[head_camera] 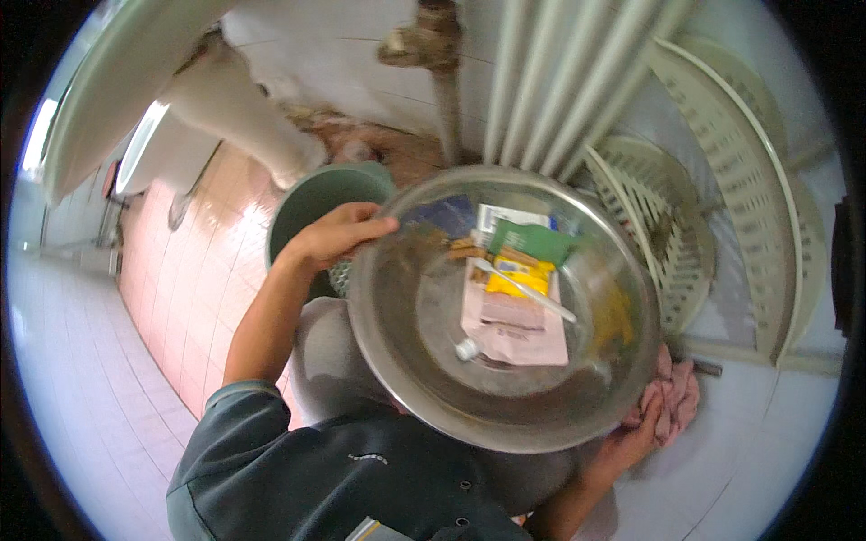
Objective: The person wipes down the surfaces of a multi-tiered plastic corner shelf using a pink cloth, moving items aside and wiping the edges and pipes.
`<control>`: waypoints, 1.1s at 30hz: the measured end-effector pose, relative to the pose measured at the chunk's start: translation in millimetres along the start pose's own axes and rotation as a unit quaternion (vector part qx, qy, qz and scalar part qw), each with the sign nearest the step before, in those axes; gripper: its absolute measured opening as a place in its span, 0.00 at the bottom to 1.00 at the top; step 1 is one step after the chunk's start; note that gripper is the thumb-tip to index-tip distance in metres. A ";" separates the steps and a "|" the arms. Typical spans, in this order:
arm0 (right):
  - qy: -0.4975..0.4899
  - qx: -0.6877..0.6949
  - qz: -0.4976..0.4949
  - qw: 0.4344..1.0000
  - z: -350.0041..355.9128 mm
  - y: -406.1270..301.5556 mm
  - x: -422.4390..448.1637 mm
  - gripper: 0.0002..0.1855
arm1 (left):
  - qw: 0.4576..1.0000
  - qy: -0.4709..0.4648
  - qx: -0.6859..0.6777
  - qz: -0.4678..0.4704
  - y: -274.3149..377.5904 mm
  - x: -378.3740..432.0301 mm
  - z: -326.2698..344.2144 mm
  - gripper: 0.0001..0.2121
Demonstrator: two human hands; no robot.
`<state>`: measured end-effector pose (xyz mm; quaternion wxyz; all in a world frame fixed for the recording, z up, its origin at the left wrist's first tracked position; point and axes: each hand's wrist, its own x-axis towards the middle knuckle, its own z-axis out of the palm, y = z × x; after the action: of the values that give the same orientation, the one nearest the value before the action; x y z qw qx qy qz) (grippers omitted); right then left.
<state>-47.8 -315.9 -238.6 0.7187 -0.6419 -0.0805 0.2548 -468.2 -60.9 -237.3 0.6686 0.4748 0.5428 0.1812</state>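
A round stainless-steel basin is in front of my body, above my knees. My left hand grips its far-left rim, thumb over the edge. Low on the right, my right hand holds a crumpled pink cloth against the basin's outer side. Inside lie a pink flat packet, a yellow wrapper, a green packet, a white-and-blue packet and a dark blue packet. A thin white plastic stick, perhaps a toothbrush, crosses the yellow wrapper. A small white cap sits nearby.
Behind my left hand stands a green bucket on pink floor tiles. A white pedestal rises at upper left. A pipe with a valve, white radiator tubes and slotted plastic corner shelves border the basin's far and right sides.
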 end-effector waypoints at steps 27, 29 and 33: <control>-0.036 -0.095 -0.073 0.992 25.8 -5.6 -9.2 0.18 | 0.985 0.151 -0.030 0.072 28.5 -8.4 -74.6 0.34; -0.040 -0.093 -0.070 0.992 35.4 -10.4 -17.1 0.18 | 0.986 0.154 -0.036 0.057 17.4 -12.1 -85.0 0.33; -0.033 -0.028 -0.004 0.999 58.0 -26.1 -26.1 0.20 | 0.997 -0.047 -0.043 -0.034 -2.6 -14.6 -51.5 0.36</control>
<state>-89.0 -278.2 -198.5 0.6984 -0.6528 -0.1138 0.2705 -520.2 -50.7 -229.2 0.7193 0.4349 0.5178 0.1593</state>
